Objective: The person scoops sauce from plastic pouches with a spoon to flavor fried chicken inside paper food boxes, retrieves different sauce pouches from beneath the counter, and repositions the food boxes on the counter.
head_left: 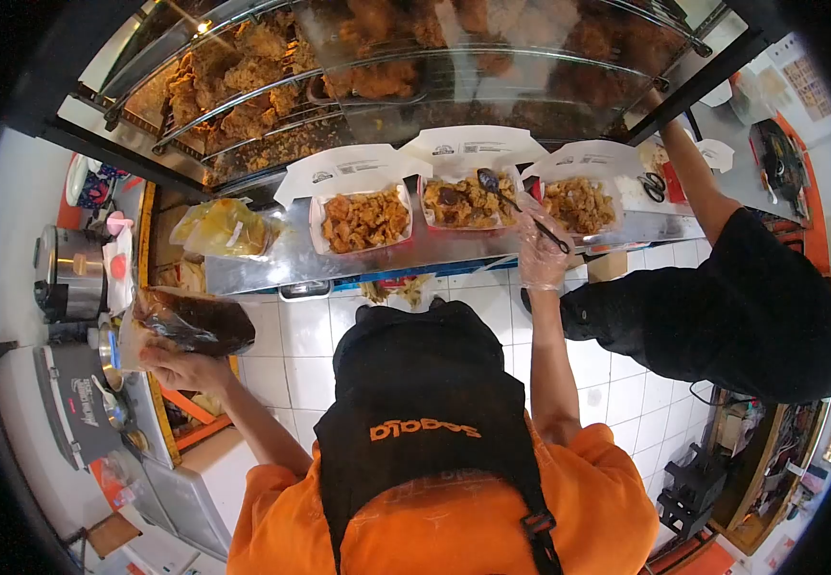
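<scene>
In the head view, my left hand (pixel 182 366) grips a clear plastic bag of dark brown sauce (pixel 206 324), held out to the left below the counter edge. My right hand (pixel 540 257), in a clear plastic glove, is closed on a dark spoon (pixel 530 213). The spoon's bowl, coated in dark sauce, hovers at or over the fried pieces in the middle paper box (pixel 474 144); contact is unclear. Some dark sauce lies on that food. A left box (pixel 350 167) and a right box (pixel 592 153), both lid-up, hold fried pieces without visible dark sauce.
A glass cabinet (pixel 473 107) of fried chicken rises behind the metal counter (pixel 286 272). A yellowish plastic bag (pixel 227 228) lies left of the boxes. Black-handled scissors (pixel 653 187) rest at right, where another person's arm (pixel 701 177) reaches in. A metal pot (pixel 70 273) stands far left.
</scene>
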A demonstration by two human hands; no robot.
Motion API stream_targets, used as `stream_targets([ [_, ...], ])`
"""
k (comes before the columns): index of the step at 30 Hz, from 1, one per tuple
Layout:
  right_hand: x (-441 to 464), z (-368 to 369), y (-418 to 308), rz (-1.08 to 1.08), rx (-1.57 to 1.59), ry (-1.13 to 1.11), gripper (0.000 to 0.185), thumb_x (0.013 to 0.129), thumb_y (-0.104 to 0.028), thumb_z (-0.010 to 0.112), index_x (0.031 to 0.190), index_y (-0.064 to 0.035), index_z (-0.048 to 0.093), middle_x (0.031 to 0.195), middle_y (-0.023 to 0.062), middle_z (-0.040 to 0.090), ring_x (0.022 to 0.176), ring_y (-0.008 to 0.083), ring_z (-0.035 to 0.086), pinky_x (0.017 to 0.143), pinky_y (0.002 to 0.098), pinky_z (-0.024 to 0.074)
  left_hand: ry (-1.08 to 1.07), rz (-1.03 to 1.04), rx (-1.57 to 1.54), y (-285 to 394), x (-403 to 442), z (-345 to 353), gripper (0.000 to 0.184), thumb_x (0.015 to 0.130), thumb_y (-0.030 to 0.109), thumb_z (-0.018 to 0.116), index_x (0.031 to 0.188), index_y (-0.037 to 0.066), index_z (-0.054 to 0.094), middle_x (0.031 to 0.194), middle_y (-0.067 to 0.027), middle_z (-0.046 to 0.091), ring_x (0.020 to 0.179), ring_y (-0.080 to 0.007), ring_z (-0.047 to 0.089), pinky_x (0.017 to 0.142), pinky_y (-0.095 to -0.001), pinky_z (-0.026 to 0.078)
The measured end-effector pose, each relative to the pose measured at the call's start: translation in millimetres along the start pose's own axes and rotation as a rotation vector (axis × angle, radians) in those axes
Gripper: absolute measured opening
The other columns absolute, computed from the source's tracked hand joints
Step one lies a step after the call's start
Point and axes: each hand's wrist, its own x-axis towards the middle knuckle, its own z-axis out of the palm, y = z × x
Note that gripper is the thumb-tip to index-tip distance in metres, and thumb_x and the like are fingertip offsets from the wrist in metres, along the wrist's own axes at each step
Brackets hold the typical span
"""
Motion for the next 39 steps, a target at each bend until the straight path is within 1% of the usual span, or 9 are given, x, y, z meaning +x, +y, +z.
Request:
stream_targets([
  [2,7,-7,-11,-0.112,-0.227,-0.049,0.015,0.091,-0.011,0.067,0.095,0.0035,0.071,0.102,0.0152,0.073,0.092,0.0229,0.070,0.082,0.0329,0.0551,-0.028,-0.051,0.000,12,-11,11,0.044,0.106,0.041,0.042,0.087,0.002,0.054,0.087,-0.0037,0.054,0.078,-0.0128,0.050,0.068,-0.0281,0.046],
  [6,10,-2,-16,-0.018,0.114,0.149,0.016,0.091,-0.012,0.068,0.094,0.0032,0.072,0.098,0.0157,0.073,0.087,0.0251,0.072,0.081,0.0329,0.0552,-0.213,-0.036,0.131,0,-19,5,0.044,0.107,0.036,0.041,0.086,0.000,0.054,0.085,-0.0046,0.054,0.077,-0.0125,0.049,0.067,-0.0270,0.044],
  [9,0,-7,12,-0.107,-0.173,0.077,0.019,0.092,-0.012,0.067,0.102,0.0045,0.069,0.100,0.0159,0.073,0.088,0.0219,0.071,0.080,0.0322,0.0552,-0.271,-0.051,0.033,-11,-38,23,0.041,0.107,0.031,0.042,0.086,-0.002,0.056,0.084,-0.0038,0.057,0.078,-0.0118,0.052,0.072,-0.0247,0.045],
  [10,4,-5,16,0.084,-0.042,0.141,0.020,0.093,-0.012,0.067,0.104,0.0050,0.069,0.101,0.0156,0.072,0.088,0.0208,0.071,0.079,0.0316,0.0550,-0.294,-0.068,-0.123,-4,-48,38,0.038,0.107,0.026,0.043,0.088,-0.002,0.060,0.081,-0.0025,0.060,0.077,-0.0105,0.054,0.072,-0.0238,0.045],
  [13,-11,-5,8,0.474,0.178,0.254,0.025,0.094,-0.013,0.065,0.110,0.0064,0.066,0.103,0.0148,0.071,0.086,0.0182,0.069,0.078,0.0297,0.0545,-0.550,-0.100,0.081,-24,-67,46,0.038,0.106,0.026,0.043,0.109,-0.008,0.060,0.106,-0.0114,0.065,0.096,-0.0157,0.059,0.086,-0.0301,0.049],
  [19,-12,-2,9,0.347,0.072,0.207,0.029,0.097,-0.019,0.063,0.107,0.0074,0.066,0.098,0.0151,0.072,0.080,0.0142,0.066,0.069,0.0262,0.0542,-0.892,0.164,0.015,-5,-115,118,0.028,0.104,0.015,0.045,0.100,-0.003,0.065,0.078,-0.0096,0.069,0.070,-0.0133,0.063,0.067,-0.0263,0.049],
  [21,-7,-2,-14,0.442,0.293,0.271,0.028,0.097,-0.020,0.063,0.105,0.0065,0.068,0.094,0.0148,0.072,0.076,0.0134,0.066,0.066,0.0260,0.0540,-1.020,0.264,-0.007,5,-124,145,0.021,0.101,0.011,0.049,0.101,-0.001,0.066,0.073,-0.0102,0.070,0.062,-0.0163,0.065,0.061,-0.0282,0.050],
  [28,-11,7,-55,0.743,0.660,0.341,0.029,0.097,-0.022,0.063,0.109,0.0037,0.069,0.092,0.0133,0.074,0.065,0.0122,0.064,0.057,0.0244,0.0513,-1.324,0.517,-0.116,12,-149,210,0.012,0.094,0.008,0.060,0.102,0.000,0.065,0.072,-0.0212,0.065,0.061,-0.0371,0.064,0.052,-0.0411,0.047],
  [39,-17,13,-52,0.750,0.703,0.371,0.029,0.097,-0.025,0.063,0.104,0.0034,0.067,0.090,0.0152,0.073,0.063,0.0109,0.063,0.055,0.0242,0.0510,-1.500,0.699,-0.057,29,-154,240,0.015,0.092,0.013,0.066,0.094,0.000,0.059,0.064,-0.0259,0.057,0.059,-0.0414,0.060,0.048,-0.0447,0.043],
])
